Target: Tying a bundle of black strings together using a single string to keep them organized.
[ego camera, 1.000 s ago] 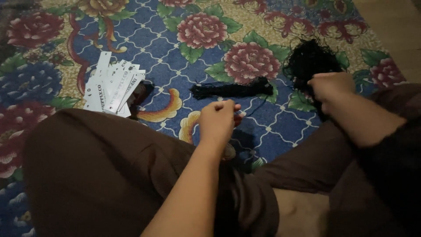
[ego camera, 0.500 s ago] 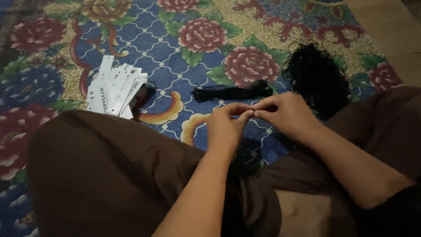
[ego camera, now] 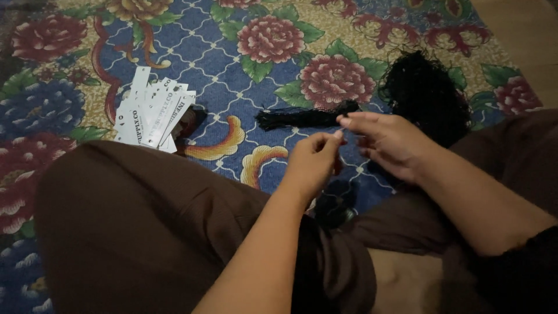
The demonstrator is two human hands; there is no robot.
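I sit cross-legged in brown trousers on a floral carpet (ego camera: 244, 87). My left hand (ego camera: 314, 160) and my right hand (ego camera: 389, 142) meet above my lap, fingertips pinched together on what looks like a thin black string, barely visible. Just beyond them a tied bundle of black strings (ego camera: 302, 118) lies flat on the carpet. A loose heap of black strings (ego camera: 427, 93) sits to the right, close to my right knee.
A fanned stack of white paper tags (ego camera: 151, 113) lies on the carpet at the left, beside my left knee, with a small dark object (ego camera: 192, 121) at its right edge. Bare wooden floor (ego camera: 523, 35) shows past the carpet's far right corner.
My right hand has come back from the black heap to my left hand. Both hands now sit slightly higher and further right, fingertips touching.
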